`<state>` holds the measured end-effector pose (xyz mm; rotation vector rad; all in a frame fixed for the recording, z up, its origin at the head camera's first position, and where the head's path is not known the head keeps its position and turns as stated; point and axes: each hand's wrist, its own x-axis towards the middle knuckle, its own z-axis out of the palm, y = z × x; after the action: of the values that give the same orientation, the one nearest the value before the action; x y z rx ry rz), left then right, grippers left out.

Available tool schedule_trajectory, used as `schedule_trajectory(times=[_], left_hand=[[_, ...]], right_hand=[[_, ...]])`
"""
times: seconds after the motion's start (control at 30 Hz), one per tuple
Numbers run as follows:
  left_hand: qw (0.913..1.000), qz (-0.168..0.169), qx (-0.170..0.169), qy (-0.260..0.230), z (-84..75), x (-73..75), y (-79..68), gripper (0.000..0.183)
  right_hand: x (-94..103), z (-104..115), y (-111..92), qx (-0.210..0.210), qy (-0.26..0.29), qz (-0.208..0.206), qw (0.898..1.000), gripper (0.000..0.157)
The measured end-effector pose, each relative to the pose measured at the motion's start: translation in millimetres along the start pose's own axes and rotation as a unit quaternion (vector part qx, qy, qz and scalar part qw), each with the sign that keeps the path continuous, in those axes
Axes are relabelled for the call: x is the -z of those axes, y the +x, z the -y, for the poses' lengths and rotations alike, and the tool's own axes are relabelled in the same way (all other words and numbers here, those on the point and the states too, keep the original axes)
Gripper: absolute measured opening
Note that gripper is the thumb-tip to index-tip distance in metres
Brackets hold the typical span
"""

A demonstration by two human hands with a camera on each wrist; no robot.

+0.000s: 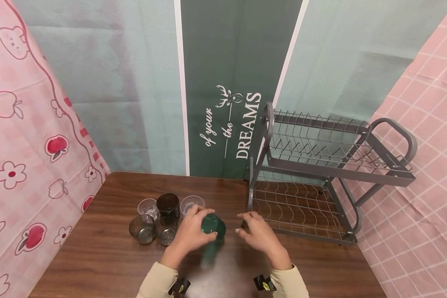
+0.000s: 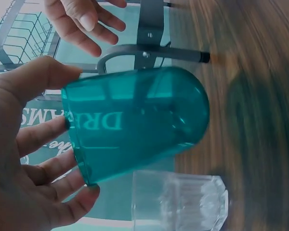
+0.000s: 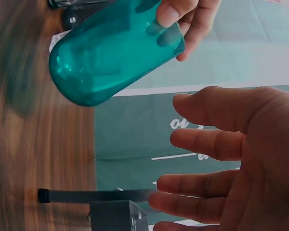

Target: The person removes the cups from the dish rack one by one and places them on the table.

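Note:
My left hand [image 1: 191,231] grips a teal see-through drinking glass [image 1: 213,225] by its rim, thumb on one side and fingers on the other. In the left wrist view, the glass [image 2: 139,120] hangs base-down, a little above the tabletop. Just right of it in the head view, my right hand [image 1: 260,234] holds nothing; its fingers are spread and slightly bent, apart from the glass. A clear faceted glass [image 2: 183,202] stands close to the teal one.
Left of my left hand cluster several glasses, among them a dark brown glass [image 1: 168,203] and a smoky grey glass [image 1: 142,229]. A two-tier grey metal dish rack [image 1: 337,174] stands on the wooden table [image 1: 97,248] at the right. Printed curtains [image 1: 141,82] hang around it.

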<state>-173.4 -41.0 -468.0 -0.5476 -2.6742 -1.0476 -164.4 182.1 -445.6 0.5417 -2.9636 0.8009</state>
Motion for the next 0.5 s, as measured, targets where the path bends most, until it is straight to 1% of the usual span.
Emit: schedule_trajectory(times=[0.1, 0.23, 0.37, 0.5], left_hand=[[0.9992, 0.004, -0.008, 0.039, 1.0, 3.8, -0.2, 0.056], [0.9961, 0.012, -0.013, 0.087, 2.8, 7.4, -1.5, 0.056], [0.994, 0.022, -0.008, 0.107, 4.8, 9.4, -3.5, 0.054], [0.9919, 0.033, -0.002, 0.122, 7.9, 9.8, -3.5, 0.053]], right_hand=[[-3.8, 0.5, 1.8, 0.007, 0.001, 0.008, 1.0, 0.038], [-8.5, 1.6, 4.3, 0.021, -0.003, 0.021, 1.0, 0.04], [-12.3, 4.8, 7.1, 0.036, -0.01, 0.03, 0.999, 0.042], [-16.7, 8.0, 9.5, 0.042, -0.027, 0.034, 0.998, 0.044]])
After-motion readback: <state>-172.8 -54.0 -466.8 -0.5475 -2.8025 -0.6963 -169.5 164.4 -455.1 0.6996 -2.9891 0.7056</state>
